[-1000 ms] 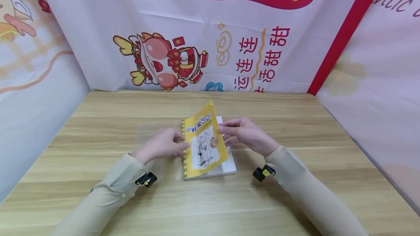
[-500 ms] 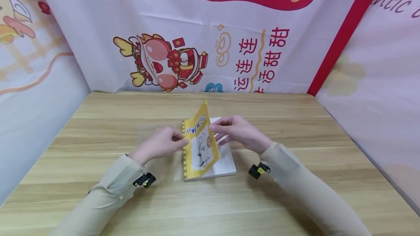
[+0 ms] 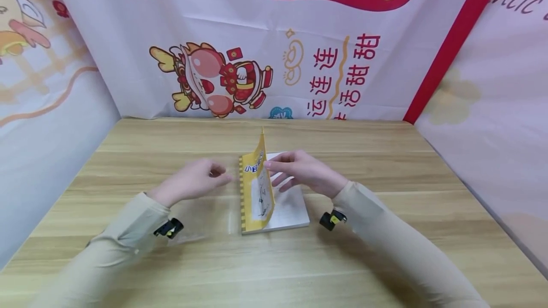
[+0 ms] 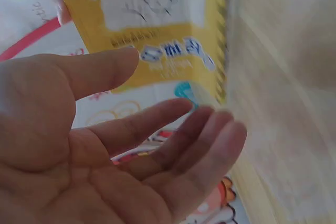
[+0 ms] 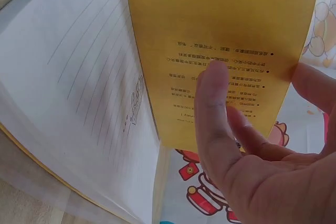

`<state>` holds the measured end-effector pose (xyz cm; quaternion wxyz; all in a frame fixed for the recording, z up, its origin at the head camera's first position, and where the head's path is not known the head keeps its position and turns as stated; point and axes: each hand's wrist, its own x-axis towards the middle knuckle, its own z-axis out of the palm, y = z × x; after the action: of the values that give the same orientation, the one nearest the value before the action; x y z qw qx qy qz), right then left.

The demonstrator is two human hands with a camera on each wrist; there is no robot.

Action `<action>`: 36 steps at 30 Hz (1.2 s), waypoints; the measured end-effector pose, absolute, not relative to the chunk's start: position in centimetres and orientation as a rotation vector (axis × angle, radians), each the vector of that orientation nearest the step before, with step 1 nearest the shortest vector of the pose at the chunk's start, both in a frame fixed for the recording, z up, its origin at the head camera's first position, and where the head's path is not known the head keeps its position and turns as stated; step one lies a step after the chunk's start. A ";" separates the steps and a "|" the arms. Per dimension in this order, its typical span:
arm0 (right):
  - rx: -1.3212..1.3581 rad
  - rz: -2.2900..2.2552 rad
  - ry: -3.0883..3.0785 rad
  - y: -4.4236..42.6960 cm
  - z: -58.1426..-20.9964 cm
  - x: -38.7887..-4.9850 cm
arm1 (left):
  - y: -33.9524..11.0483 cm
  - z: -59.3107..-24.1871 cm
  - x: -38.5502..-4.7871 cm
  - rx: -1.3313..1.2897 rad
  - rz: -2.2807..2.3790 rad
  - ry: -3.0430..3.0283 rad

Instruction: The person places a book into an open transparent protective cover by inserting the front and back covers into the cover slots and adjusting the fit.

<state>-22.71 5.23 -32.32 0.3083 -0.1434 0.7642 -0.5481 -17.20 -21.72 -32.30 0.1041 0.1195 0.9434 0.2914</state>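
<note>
A book with a yellow cover (image 3: 249,203) lies on the table, its cover raised nearly upright along the left edge, baring a white lined page (image 3: 291,210). My right hand (image 3: 310,173) pinches the cover's free edge between thumb and fingers; the right wrist view shows fingers against the printed inner side (image 5: 226,3). Left of the spine, my left hand (image 3: 192,180) is in the air with relaxed, slightly bent fingers, holding nothing. In the left wrist view its palm and fingers (image 4: 173,150) are spread apart below the cover's front (image 4: 79,19).
A transparent sheet (image 3: 199,225) lies on the wooden table (image 3: 257,274) left of the book, partly under my left hand and sleeve. Behind the table hangs a white and red printed cloth (image 3: 257,13), with more cloth at both sides.
The cover has swung further up and left with my right hand, showing more of the page. My left hand has moved left, away from the spine.
</note>
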 end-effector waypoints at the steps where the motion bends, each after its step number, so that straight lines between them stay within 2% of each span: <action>1: -0.377 -1.447 2.016 5.1 -32.3 -22.7 | -22.2 -32.2 -17.1 0.342 0.844 2.794; 11: -0.370 -1.418 1.956 4.5 -32.6 -22.9 | -24.8 -33.8 -16.9 0.257 0.746 2.815; 36: -0.273 -1.208 2.076 1.1 -32.4 -22.2 | -23.4 -35.8 -16.6 0.107 0.628 2.825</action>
<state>-22.24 1.05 -32.38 0.3544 -0.1055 0.8030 -0.4674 -16.61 -23.35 -35.79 0.1223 0.0368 0.9682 0.2152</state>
